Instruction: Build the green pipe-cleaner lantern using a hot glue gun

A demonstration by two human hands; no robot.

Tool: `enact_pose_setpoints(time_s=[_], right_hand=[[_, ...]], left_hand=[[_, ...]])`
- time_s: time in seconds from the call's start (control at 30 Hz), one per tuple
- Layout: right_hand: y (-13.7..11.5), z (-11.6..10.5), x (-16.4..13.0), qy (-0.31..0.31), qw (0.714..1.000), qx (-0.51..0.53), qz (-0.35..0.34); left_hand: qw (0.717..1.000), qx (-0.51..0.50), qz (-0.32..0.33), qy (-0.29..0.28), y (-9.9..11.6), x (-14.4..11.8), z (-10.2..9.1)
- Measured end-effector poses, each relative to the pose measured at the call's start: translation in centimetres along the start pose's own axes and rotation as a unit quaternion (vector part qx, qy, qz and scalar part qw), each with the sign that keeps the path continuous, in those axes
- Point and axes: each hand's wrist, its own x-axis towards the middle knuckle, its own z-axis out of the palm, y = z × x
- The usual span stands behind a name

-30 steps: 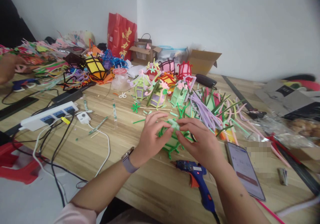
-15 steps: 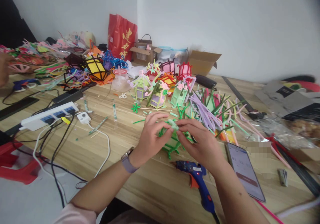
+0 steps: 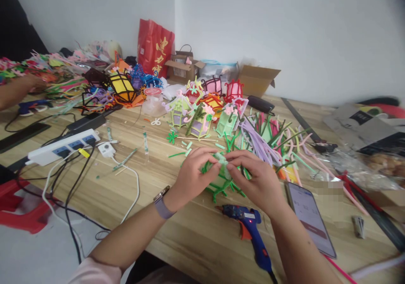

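Observation:
Thumb and fingers of my left hand (image 3: 200,166) pinch one side of a small pale green pipe-cleaner piece (image 3: 220,158). Its other side is pinched by my right hand (image 3: 253,176). Directly beneath, partly hidden by both hands, a green pipe-cleaner lantern (image 3: 218,187) rests on the table. A blue hot glue gun (image 3: 253,229) with a lit red light lies just below my right hand, its nozzle pointing left. Short pale green cut pieces (image 3: 187,149) and a green flower on a stick (image 3: 172,137) lie beyond my left hand.
Finished lanterns (image 3: 199,119) and a bundle of pipe cleaners (image 3: 257,140) stand behind. A phone (image 3: 310,218) lies right. On the left are a power strip (image 3: 65,146) with cables and another person's arm (image 3: 17,90). A red bag (image 3: 155,47) and cardboard boxes (image 3: 257,79) line the wall.
My hands have shifted slightly, the right one a little to the right, showing more of the pale green piece. The other person's arm has reached further in at the left.

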Motion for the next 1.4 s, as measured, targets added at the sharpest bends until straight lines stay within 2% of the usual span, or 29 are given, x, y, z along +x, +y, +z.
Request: enact_pose_setpoints(time_s=[0.2,0.43,0.63,0.8,0.9,1.03,1.13,1.4], right_hand=[[0.6,-0.1,0.2,-0.008,0.997,0.045,0.063],[-0.2,0.7,0.4,0.068,0.977,0.039,0.199],[-0.8,1.5,0.6,0.045,0.983,0.038,0.173],[-0.8,1.8,0.4,0.059,0.979,0.032,0.191],[-0.7,1.8,0.4,0.063,0.979,0.019,0.195],[-0.5,1.8,0.3,0.060,0.979,0.002,0.196],[-0.3,1.9,0.1,0.063,0.980,-0.015,0.190],[-0.1,1.9,0.0,0.055,0.984,-0.050,0.164]], left_hand=[[1.000,0.004,-0.009,-0.017,0.0,0.4,-0.1],[0.999,0.000,-0.020,-0.032,0.0,0.5,0.1],[0.999,-0.008,-0.022,-0.040,0.2,0.6,0.2],[0.997,-0.036,-0.030,-0.055,-0.3,0.5,-0.8],[0.989,-0.086,-0.090,-0.077,-1.5,0.2,-1.1],[0.960,-0.169,-0.163,-0.155,-3.4,-0.4,-0.2],[0.960,-0.162,-0.156,-0.165,-3.9,-0.7,0.8],[0.979,-0.122,-0.109,-0.119,-3.7,-0.9,1.5]])
